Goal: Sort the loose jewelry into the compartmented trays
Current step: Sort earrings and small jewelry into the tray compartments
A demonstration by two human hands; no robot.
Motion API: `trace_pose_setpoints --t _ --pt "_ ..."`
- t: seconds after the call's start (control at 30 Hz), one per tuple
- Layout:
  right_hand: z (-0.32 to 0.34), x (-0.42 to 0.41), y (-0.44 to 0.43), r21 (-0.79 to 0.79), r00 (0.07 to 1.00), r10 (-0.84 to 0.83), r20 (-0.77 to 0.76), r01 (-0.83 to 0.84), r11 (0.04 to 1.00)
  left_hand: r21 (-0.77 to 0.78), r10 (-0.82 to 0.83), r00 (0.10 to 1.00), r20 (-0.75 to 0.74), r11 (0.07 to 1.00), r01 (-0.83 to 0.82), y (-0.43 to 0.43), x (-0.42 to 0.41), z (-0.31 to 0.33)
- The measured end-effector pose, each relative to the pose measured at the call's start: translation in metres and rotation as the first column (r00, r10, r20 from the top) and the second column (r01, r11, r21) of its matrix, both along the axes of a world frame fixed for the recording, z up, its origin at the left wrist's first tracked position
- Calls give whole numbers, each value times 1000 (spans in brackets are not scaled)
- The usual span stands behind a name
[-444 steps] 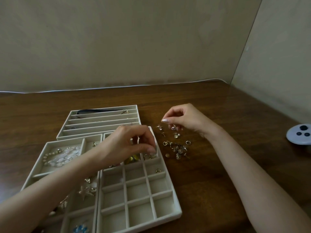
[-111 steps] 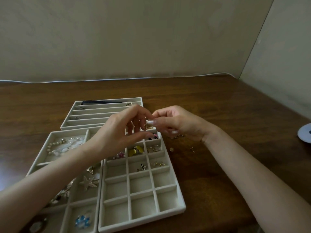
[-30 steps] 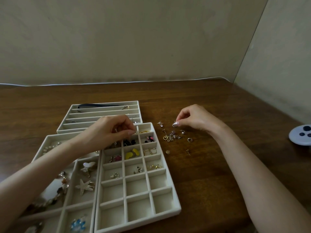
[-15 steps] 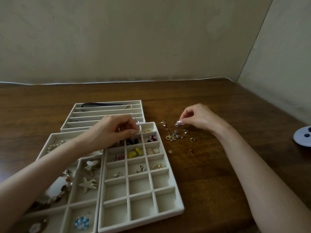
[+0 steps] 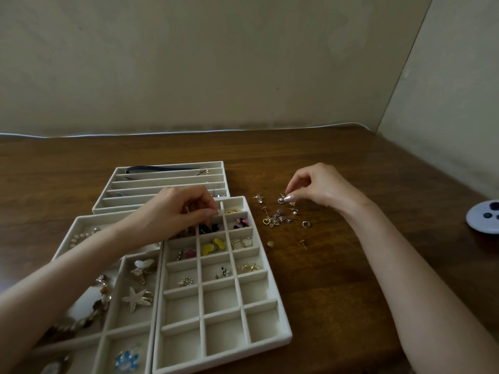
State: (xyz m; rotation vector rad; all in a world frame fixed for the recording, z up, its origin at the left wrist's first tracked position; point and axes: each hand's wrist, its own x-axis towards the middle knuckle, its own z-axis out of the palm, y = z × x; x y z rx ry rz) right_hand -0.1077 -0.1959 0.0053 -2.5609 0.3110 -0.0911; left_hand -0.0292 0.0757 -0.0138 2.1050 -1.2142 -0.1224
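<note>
A cream grid tray (image 5: 272,323) lies in front of me, with earrings in its upper cells. My left hand (image 5: 175,211) hovers over its top-left cells, fingers pinched on a small piece that I cannot make out. To the tray's right, a loose pile of small earrings (image 5: 279,218) lies on the wooden table (image 5: 351,279). My right hand (image 5: 316,184) rests at the pile's far edge, thumb and forefinger pinched on a small silver earring (image 5: 281,199).
A tray of long slots (image 5: 167,184) with a dark strap lies behind the grid tray. A left tray (image 5: 108,327) holds a starfish brooch, pearls and a blue flower. A white round device (image 5: 484,217) sits at the right edge. Walls close the back and right.
My right hand has stayed at the pile's far edge, pinching the silver earring. My left hand has barely shifted above the grid tray's top cells.
</note>
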Motion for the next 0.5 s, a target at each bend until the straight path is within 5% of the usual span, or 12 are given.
trace_pose_setpoints --t 0.17,0.5 --pt "2 -6 22 69 963 247 -111 -241 968 4 -1 1000 -2 1000 1 1 1 -1" --pt "-3 -3 29 52 952 276 -130 -272 961 11 2 1000 -1 1000 -2 0 1 -1"
